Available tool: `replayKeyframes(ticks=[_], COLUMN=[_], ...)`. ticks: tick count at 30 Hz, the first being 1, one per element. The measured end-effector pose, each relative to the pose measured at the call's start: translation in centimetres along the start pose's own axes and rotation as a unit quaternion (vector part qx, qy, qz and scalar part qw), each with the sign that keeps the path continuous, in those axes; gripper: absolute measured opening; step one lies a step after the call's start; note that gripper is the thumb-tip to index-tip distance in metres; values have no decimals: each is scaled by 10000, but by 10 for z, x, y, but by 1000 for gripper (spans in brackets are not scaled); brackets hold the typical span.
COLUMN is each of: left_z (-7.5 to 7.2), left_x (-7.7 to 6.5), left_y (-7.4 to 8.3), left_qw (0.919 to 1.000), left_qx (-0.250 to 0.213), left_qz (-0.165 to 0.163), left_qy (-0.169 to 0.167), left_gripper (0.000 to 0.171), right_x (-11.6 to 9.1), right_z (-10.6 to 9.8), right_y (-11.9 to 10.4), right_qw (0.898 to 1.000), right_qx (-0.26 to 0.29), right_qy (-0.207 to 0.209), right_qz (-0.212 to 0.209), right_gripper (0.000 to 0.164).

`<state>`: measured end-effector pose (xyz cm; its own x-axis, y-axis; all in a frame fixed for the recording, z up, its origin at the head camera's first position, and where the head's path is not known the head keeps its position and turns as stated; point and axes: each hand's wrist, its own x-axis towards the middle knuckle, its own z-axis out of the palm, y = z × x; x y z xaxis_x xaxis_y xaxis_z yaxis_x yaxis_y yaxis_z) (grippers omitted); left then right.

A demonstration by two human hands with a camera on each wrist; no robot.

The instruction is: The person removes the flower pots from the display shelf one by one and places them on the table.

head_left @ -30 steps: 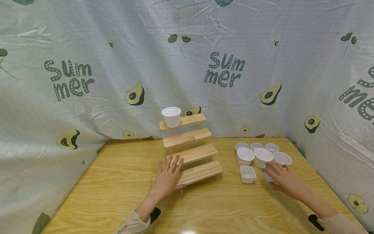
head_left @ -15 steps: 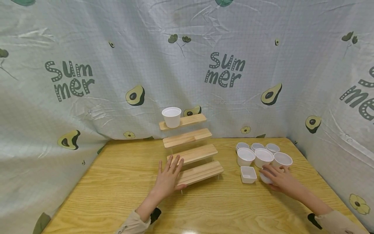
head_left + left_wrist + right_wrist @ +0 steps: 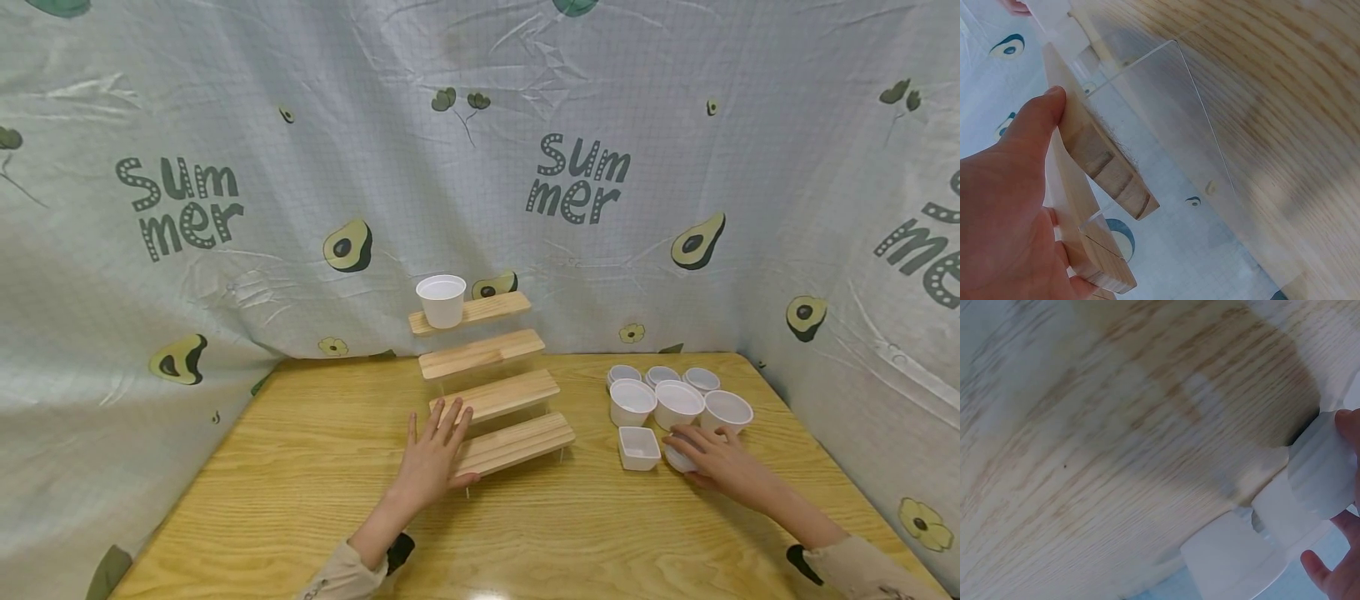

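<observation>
My left hand (image 3: 429, 460) rests with straight fingers on the left end of a four-tier wooden display stand (image 3: 517, 443). In the left wrist view, its thumb touches the end of a board (image 3: 1113, 165) that sits on a clear side panel (image 3: 1166, 106). A round white cup (image 3: 442, 304) stands upright on the left of the top tier. On the right, my right hand (image 3: 726, 467) grips a small white fluted cup (image 3: 1322, 469) from above, low over the table. Left of it sits a square white cup (image 3: 639, 450). The fingers partly cover the fluted cup.
Behind the right hand stand larger round white cups (image 3: 632, 402), with smaller white cups (image 3: 663, 377) in a row farther back. The wood-grain table (image 3: 322, 433) ends at a printed curtain (image 3: 480, 183) at the back and sides.
My right hand has shifted slightly left with the fluted cup, bringing it lower and closer to the square cup. The left hand keeps its place on the stand.
</observation>
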<state>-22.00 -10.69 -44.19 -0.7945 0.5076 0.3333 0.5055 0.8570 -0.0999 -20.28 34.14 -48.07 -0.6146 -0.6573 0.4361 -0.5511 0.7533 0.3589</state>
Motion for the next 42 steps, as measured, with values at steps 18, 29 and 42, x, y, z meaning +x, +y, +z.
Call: replayKeyframes(ticks=[18, 29, 42], left_z=[3, 0, 1], left_x=[-2, -2, -1], left_y=[1, 2, 0], left_qw=[9998, 9998, 9999], left_qx=[121, 38, 47], left_qz=[48, 46, 4], left_qy=[164, 180, 130], left_gripper=[90, 89, 89], right_x=[-5, -4, 25], right_z=[3, -4, -27], right_y=[0, 1, -4], right_qw=[9997, 9991, 9950], right_qx=[183, 276, 580], right_qy=[129, 314, 811], right_qz=[-74, -54, 29], right_gripper=[71, 55, 51])
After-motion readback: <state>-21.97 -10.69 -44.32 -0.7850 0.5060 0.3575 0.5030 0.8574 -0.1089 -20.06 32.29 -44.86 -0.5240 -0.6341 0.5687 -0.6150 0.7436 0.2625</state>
